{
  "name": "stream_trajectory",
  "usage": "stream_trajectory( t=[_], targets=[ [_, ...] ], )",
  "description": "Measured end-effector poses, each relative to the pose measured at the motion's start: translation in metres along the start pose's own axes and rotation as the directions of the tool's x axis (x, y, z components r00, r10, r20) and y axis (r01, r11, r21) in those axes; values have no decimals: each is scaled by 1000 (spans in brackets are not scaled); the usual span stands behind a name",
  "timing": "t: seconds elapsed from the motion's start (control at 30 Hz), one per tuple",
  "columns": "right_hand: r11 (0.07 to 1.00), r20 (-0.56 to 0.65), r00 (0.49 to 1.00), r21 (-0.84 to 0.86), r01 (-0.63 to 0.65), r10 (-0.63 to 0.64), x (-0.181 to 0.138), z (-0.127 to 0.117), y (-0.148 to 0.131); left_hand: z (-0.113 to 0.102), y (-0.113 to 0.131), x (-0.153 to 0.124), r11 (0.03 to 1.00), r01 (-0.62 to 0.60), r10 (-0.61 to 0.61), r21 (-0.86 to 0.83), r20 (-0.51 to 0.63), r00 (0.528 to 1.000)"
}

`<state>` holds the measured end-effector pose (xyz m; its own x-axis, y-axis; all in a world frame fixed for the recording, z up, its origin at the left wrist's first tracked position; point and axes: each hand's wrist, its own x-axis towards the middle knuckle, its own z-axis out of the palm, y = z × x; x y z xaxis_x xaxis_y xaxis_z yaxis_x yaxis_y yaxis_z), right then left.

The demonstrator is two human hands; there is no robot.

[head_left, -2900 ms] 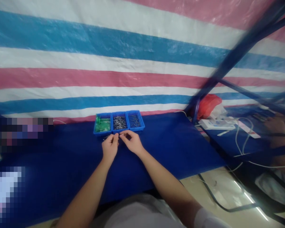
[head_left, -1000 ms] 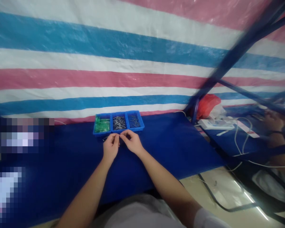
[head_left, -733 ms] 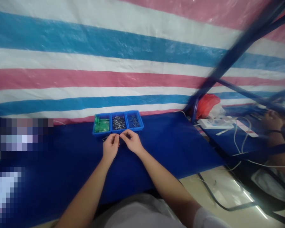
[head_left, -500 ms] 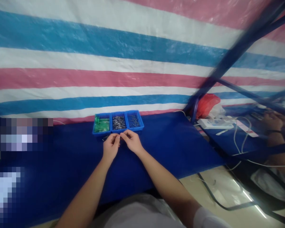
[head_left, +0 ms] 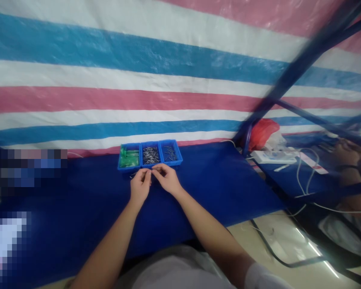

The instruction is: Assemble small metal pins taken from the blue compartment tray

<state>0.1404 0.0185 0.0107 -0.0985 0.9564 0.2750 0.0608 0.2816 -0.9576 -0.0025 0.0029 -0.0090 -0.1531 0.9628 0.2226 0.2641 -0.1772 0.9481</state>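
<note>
My left hand (head_left: 140,186) and my right hand (head_left: 167,180) meet fingertip to fingertip on the blue table (head_left: 78,208), just in front of three joined blue trays (head_left: 150,155). Both hands pinch something small and thin between thumb and fingers; it is too small to name. The left tray holds green parts (head_left: 129,157), the middle tray grey metal pins (head_left: 151,155), and the right tray a few dark pins (head_left: 170,153). A few loose pins (head_left: 133,175) lie on the cloth beside my left hand.
A striped tarp (head_left: 138,80) hangs behind the table. A blue metal frame (head_left: 291,72) slants at the right, with a red bag (head_left: 263,132), a white power strip (head_left: 273,157) and cables beyond it. Another person's hand (head_left: 345,154) shows at the far right.
Both hands stay pinched together at the same spot in front of the trays; only small finger movements show. The other person's hand at the far right has shifted slightly.
</note>
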Motion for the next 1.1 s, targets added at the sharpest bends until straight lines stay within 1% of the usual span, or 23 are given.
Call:
stream_trajectory(
  t=[0.13, 0.23, 0.33, 0.8, 1.0, 1.1],
  targets=[
    [1000, 32, 999, -3, -2, 2, 0, -2, -1, 0, 0, 0, 1000, -9, 9, 2, 17, 1000],
    [999, 52, 999, -38, -10, 12, 0, -3, -2, 0, 2, -1, 1000, -8, 7, 11, 35, 999],
    [997, 75, 997, -76, 3, 2, -1, -4, -4, 0, 3, -2, 1000, 2, -2, 8, 23, 1000],
    [987, 94, 996, -157, 23, -9, -3, -5, -11, -1, 5, -2, 999, -11, 11, 45, 9, 1000],
    [986, 74, 997, -163, 29, -17, -2, -4, -11, 1, 5, -1, 999, 22, -21, -40, 15, 1000],
    [985, 79, 997, -171, 12, 2, -2, -4, -9, 1, 5, -1, 997, 18, -17, -69, 16, 1000]
  ],
)
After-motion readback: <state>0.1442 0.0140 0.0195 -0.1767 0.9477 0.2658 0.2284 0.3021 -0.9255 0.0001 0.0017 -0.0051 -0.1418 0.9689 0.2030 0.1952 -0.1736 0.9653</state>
